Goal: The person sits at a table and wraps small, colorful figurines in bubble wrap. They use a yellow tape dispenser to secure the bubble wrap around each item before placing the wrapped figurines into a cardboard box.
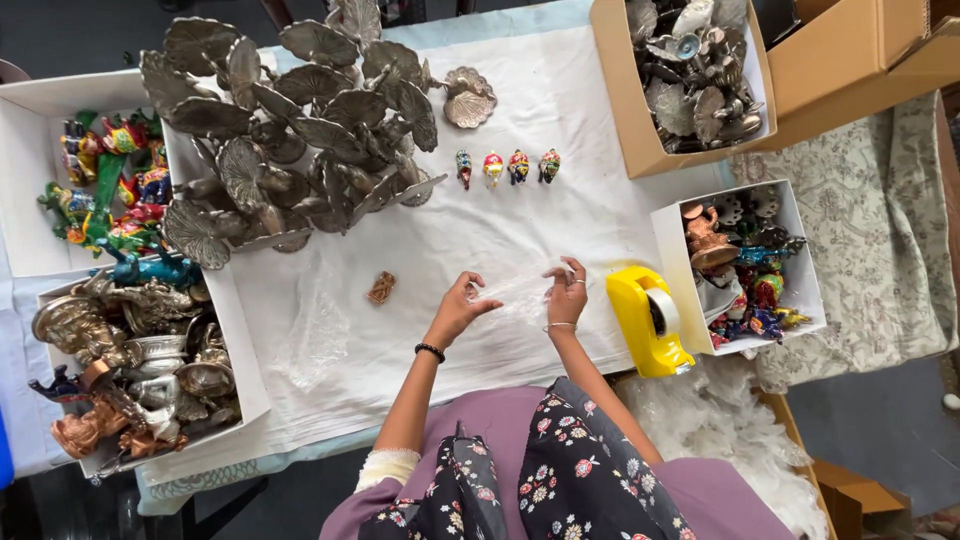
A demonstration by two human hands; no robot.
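Both our hands, left and right, pinch a clear bag near the bench's front edge; yellow tape dispenser beside.

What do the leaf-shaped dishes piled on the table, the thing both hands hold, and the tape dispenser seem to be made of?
Leaf-shaped dishes: likely metal, dull silver-grey with embossed ribs and soft glints. The clear bag between left hand and right hand: thin transparent plastic film, crinkled, with the white cloth showing through. Tape dispenser: probably moulded plastic, glossy yellow and smooth.
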